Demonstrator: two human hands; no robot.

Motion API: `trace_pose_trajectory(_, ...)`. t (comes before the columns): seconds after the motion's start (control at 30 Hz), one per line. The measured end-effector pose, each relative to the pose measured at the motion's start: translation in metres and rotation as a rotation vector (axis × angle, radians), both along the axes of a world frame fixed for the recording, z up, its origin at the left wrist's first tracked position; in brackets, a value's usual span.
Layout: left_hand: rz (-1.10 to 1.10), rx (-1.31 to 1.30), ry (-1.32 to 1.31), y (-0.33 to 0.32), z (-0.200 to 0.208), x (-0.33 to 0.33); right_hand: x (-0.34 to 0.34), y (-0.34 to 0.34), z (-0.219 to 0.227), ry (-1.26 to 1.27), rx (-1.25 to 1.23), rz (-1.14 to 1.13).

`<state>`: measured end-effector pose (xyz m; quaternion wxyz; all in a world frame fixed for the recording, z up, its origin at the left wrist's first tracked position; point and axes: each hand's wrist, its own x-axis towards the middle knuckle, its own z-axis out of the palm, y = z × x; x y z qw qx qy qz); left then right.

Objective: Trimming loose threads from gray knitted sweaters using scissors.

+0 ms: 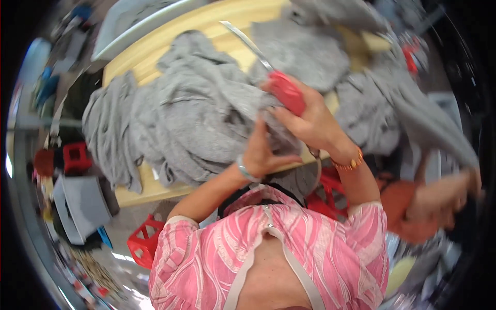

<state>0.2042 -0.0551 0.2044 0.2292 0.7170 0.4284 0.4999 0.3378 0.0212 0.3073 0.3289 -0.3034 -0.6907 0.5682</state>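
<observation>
My right hand [310,118] is closed round the red handle of a tool [287,93] with a long, thin, slightly curved metal blade pointing to the far left. Whether the tool has one blade or two I cannot tell. Just below it, my left hand [260,151] has its thumb and fingers apart, with the fingertips against the grey knitted fabric [199,111]. That fabric lies in a rumpled heap over the left and middle of the wooden table [137,197]. Another grey knitted piece [302,54] lies past the blade.
At the right, another person's blurred hand [439,199] is by a stretched grey cloth [423,116]. A pale plastic bin [121,39] stands at the far left edge. Red stools [146,238] stand below the table, and a grey box [82,204] is at the left.
</observation>
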Motion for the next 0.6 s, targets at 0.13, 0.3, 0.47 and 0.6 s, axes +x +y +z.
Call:
trace_pose_trajectory(0.13,0.119,-0.129,-0.256,-0.020,-0.020,0.003,-0.029,-0.032,0.010,-0.040,0.066,0.039)
trace_pose_trajectory(0.3,0.273,0.085,-0.284,-0.024,0.006,0.003,-0.047,-0.045,0.016,-0.042,0.257,-0.009)
trace_pose_trajectory(0.47,0.310,-0.039,-0.303,-0.030,0.013,0.004,-0.053,-0.062,0.046,-0.147,0.263,0.080)
trace_pose_trajectory(0.6,0.357,-0.067,-0.490,-0.027,0.048,-0.013,-0.048,-0.060,0.055,-0.179,0.357,0.065)
